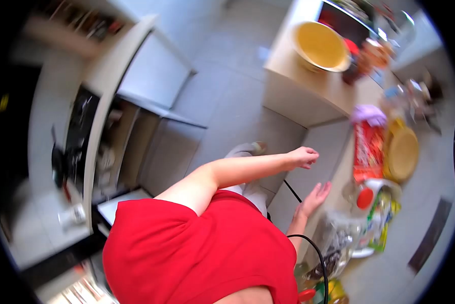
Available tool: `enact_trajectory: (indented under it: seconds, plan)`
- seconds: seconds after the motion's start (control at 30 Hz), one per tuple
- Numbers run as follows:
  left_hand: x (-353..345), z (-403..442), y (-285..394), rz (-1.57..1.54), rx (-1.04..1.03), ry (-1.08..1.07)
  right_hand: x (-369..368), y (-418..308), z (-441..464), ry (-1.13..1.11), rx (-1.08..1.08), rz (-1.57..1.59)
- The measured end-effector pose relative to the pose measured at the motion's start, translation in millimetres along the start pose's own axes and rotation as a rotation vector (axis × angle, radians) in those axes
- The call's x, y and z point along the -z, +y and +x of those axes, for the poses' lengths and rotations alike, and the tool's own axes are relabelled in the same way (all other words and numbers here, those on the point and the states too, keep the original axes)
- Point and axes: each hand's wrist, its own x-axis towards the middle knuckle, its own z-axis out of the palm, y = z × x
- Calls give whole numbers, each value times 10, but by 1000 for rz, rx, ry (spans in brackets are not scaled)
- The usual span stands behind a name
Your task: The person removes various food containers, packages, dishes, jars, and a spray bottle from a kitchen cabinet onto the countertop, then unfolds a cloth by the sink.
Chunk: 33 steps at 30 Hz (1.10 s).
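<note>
Over the floor beside the counter, my left hand (304, 157) is held out with its fingers curled together; whether anything is inside them is hidden. My right hand (316, 198) is lower, near the counter's front edge, with its fingers spread and nothing in it. To the right of both hands, a red packet (369, 152) lies on the counter beside a yellow lidded container (402, 152). A jar with a red lid (364, 197) stands close to my right hand, next to a clear plastic bag (341, 233).
A yellow bowl (321, 46) sits on the counter corner ahead. Green and yellow packets (382, 218) lie at the right. On the left, an open cabinet door (159, 109) juts over the grey floor (227, 91). A black cable (318, 252) hangs near my right arm.
</note>
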Motion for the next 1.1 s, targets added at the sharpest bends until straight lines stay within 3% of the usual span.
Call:
enact_trajectory:
  seconds: [0.23,0.43,0.6,0.8,1.1]
  plan:
    - [1727,-1688,-1247,-493,-166,564,-426,366,-472,-521,45,-71]
    - [2929,-3417,-2552,-962,-326,948,-1166,718,-1205,-969,-54,-234]
    - [3766,-4637,-3446,-1262,-424,966,-2225,989,-2306,-1144,-142,-242]
    - [4861,-5440,-3730,-1378,-456,973,-3740,1551,-3671,-1299,-234,-246]
    - [6778,-5000,-4053,-1433,-555,993,-6182,3362,-4366,-1482,-220,-216]
